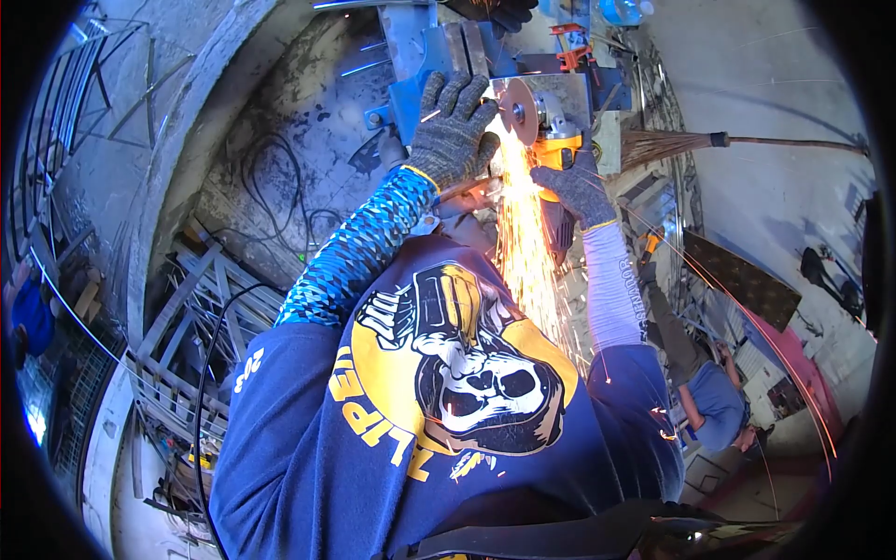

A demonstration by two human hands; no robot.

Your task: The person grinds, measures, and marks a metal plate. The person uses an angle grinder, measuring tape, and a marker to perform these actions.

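My right hand (581,189), in a grey knit glove, is wrapped round a yellow angle grinder (558,149). The grinder's round cutting disc (517,112) faces my left hand, and a thick stream of bright sparks (525,243) pours from it toward my body. Also gloved in grey, my left hand (455,126) lies with fingers stretched out over metal at a blue steel fixture (407,101), close beside the disc. Two narrow metal bars (464,47) run beyond its fingertips. What lies under the palm, and the exact point of cutting, are hidden by the glove and glare.
A red clamp (570,49) stands beyond the grinder. To the right lies a long-handled broom (667,145). Black cable (280,177) coils on the floor at left, near stacked metal frames (215,303). Another person's dark glove (504,13) shows at the top; a person in blue (717,411) is at right.
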